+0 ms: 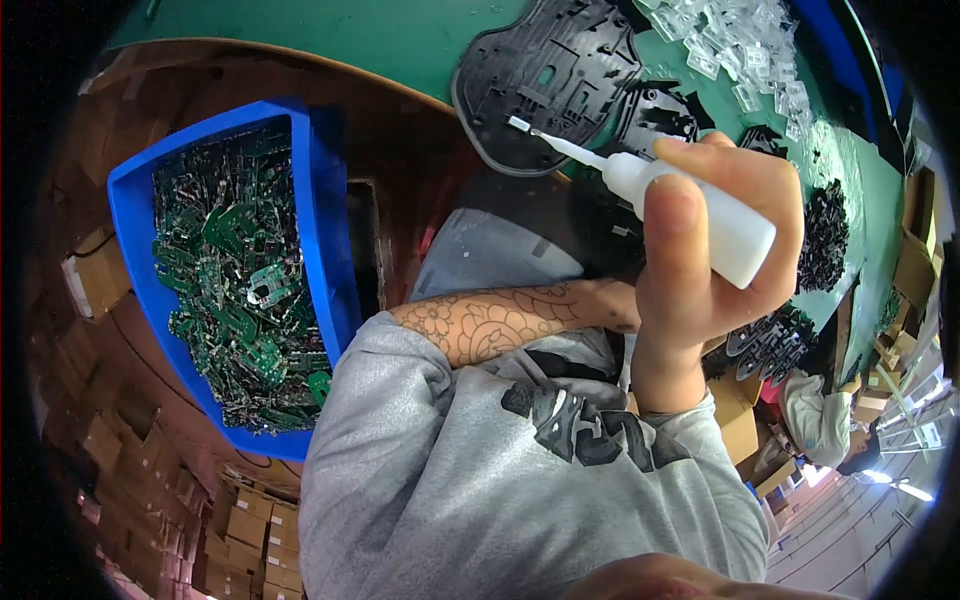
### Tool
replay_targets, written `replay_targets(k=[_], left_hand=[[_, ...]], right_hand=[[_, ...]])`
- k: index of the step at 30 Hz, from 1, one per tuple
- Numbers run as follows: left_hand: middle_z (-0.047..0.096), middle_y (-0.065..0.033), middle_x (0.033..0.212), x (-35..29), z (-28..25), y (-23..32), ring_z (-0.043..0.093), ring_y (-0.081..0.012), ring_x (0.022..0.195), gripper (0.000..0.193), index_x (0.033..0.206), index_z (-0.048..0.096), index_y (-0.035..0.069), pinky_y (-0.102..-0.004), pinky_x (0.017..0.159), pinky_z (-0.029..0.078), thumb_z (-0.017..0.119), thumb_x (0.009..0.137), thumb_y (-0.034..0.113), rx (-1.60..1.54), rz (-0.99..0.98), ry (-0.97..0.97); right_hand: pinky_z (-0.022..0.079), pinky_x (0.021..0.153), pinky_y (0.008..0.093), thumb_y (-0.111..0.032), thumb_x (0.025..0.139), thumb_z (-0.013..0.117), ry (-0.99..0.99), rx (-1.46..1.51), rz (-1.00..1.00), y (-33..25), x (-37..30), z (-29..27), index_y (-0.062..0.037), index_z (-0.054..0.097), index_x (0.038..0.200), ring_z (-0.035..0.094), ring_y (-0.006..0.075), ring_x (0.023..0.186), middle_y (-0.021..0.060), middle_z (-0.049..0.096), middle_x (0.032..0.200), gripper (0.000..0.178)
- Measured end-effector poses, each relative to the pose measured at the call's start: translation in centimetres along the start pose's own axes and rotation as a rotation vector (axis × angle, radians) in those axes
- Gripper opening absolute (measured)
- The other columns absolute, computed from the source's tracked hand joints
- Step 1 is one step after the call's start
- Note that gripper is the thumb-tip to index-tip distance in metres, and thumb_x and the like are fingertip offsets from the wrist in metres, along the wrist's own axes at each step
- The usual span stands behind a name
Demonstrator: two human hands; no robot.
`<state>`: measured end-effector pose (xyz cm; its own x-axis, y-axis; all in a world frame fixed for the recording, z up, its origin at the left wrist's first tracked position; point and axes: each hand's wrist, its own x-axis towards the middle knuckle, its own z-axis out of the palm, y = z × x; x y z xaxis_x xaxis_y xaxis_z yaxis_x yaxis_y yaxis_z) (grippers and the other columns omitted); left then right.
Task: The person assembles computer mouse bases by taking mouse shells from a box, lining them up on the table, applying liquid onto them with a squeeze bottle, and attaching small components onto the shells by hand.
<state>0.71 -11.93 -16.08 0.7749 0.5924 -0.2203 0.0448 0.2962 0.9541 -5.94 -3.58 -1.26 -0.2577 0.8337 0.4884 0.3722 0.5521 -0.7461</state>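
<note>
My right hand (725, 230) is wrapped round a white squeeze bottle (690, 210) with a long thin nozzle, thumb along its side. The tip points left at a black molded plastic shell (545, 75) that lies on the green tabletop, close to a small white rectangular piece (519, 124) on it. Whether tip and shell touch, I cannot tell. My left forearm reaches across my body to the right; only the wrist end of my left hand (612, 303) shows, its fingers hidden behind my right hand. A smaller black plastic part (655, 115) sits just right of the shell.
At left stands a blue bin (325, 270) full of green circuit boards. Clear plastic pieces (735, 45) are scattered at the far right of the green table (330, 25). Small black parts (825, 235) lie heaped at right. Another person (815, 415) is farther off.
</note>
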Motion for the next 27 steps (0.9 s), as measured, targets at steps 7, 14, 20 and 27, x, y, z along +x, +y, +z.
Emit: replay_targets(k=[7, 14, 20, 27], left_hand=[[0.061, -0.0159, 0.088, 0.1, -0.6, 0.3, 0.059, -0.033, 0.088, 0.019, 0.09, 0.061, 0.006, -0.0422, 0.076, 0.046, 0.05, 0.082, 0.018, -0.035, -0.025, -0.059], [0.061, -0.0161, 0.088, -2.7, -2.6, 2.4, 0.059, -0.0332, 0.088, 0.019, 0.089, 0.061, 0.006, -0.0424, 0.075, 0.046, 0.05, 0.082, 0.018, 0.047, -0.056, -0.129], [0.061, -0.0182, 0.095, -8.4, -5.4, 3.7, 0.058, -0.036, 0.091, 0.029, 0.103, 0.058, 0.002, -0.0418, 0.079, 0.046, 0.048, 0.086, 0.023, 0.483, 0.084, -0.125], [0.061, -0.0109, 0.069, -20.1, -10.4, 12.7, 0.059, -0.0138, 0.058, 0.021, 0.096, 0.062, -0.004, -0.0258, 0.055, 0.048, 0.05, 0.084, 0.01, 0.004, 0.389, 0.647]], right_hand=[[0.044, 0.071, 0.0262, -0.019, 0.078, 0.069, -0.022, -0.074, 0.009, 0.0, 0.0, 0.8, 0.0022, 0.062, 0.08, 0.053, 0.013, 0.068, 0.0072, 0.061, 0.076, 0.022], [0.043, 0.06, 0.0194, -0.016, 0.076, 0.072, 0.23, 0.337, 0.254, -0.5, 1.3, -0.8, 0.0012, 0.06, 0.089, 0.056, 0.0087, 0.066, 0.0054, 0.062, 0.078, 0.024], [0.045, 0.074, 0.0224, -0.013, 0.072, 0.071, -0.085, 0.42, 0.331, -0.5, 5.3, -3.2, -0.0011, 0.065, 0.102, 0.058, 0.0109, 0.085, 0.0059, 0.064, 0.095, 0.033], [0.047, 0.077, 0.0331, -0.012, 0.071, 0.066, -0.27, 0.347, 0.111, 0.9, 11.0, 2.1, -0.0042, 0.06, 0.098, 0.061, 0.0184, 0.089, 0.01, 0.064, 0.092, 0.029]])
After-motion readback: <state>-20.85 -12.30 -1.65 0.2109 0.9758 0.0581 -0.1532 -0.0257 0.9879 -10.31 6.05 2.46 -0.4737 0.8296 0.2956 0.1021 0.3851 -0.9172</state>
